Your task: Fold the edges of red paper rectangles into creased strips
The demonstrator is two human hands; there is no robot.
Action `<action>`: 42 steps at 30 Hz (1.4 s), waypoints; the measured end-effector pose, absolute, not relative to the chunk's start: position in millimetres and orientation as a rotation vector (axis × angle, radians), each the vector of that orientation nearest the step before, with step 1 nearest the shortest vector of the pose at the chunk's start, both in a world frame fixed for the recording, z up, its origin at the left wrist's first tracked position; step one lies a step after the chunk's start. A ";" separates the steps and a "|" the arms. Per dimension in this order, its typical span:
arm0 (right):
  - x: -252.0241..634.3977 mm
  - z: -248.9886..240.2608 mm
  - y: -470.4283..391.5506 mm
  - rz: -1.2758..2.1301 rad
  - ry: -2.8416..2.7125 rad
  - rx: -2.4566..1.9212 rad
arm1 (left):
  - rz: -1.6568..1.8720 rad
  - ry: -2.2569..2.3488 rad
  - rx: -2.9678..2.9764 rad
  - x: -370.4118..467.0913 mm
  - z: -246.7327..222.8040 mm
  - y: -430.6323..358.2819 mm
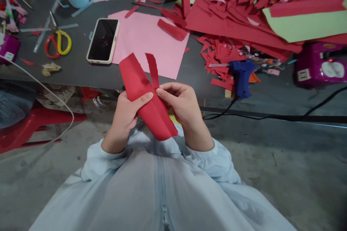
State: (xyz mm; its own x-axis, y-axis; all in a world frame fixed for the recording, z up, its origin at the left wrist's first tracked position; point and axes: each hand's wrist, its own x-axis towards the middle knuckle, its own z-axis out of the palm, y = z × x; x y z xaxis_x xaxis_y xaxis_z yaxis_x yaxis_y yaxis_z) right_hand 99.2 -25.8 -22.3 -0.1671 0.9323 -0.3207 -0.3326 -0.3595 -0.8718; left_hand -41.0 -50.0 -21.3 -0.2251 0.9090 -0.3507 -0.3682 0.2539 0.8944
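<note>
Red paper, gripped
Left hand clasps it, right hand pinches its edge; phone beyond the paper.

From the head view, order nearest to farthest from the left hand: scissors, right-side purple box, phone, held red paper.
1. Held red paper: in the left hand.
2. Phone: ahead, slightly left.
3. Scissors: farther left.
4. Purple box: far right.

The left hand is turned inward, thumb extended; the right hand is held opposite, its fingers curled into a pinch.
</note>
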 end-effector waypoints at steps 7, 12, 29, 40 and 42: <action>93.8 -24.8 -29.1 1.634 -0.798 -1.099 | 1.332 1.263 0.608 -39.0 -22.0 -49.4; 90.9 -28.7 -32.3 1.536 -0.809 -1.085 | 1.364 1.281 0.622 -39.7 -22.2 -49.2; 97.2 -28.1 -29.0 1.699 -0.794 -1.119 | 1.328 1.228 0.621 -41.4 -20.2 -49.2; 89.0 -29.8 -36.0 1.482 -0.811 -1.079 | 1.418 1.276 0.622 -42.6 -26.0 -48.6; 91.7 -29.3 -34.4 1.585 -0.794 -1.069 | 1.411 1.273 0.612 -43.7 -25.4 -48.3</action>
State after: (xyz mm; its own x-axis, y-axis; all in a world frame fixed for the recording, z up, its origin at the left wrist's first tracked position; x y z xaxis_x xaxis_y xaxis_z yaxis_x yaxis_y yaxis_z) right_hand 91.7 -34.4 -29.3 -0.0843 0.9651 -0.2481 -0.3791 -0.2613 -0.8877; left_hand -43.7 -48.3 -25.4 -0.2797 0.9200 -0.2746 -0.3673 0.1617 0.9159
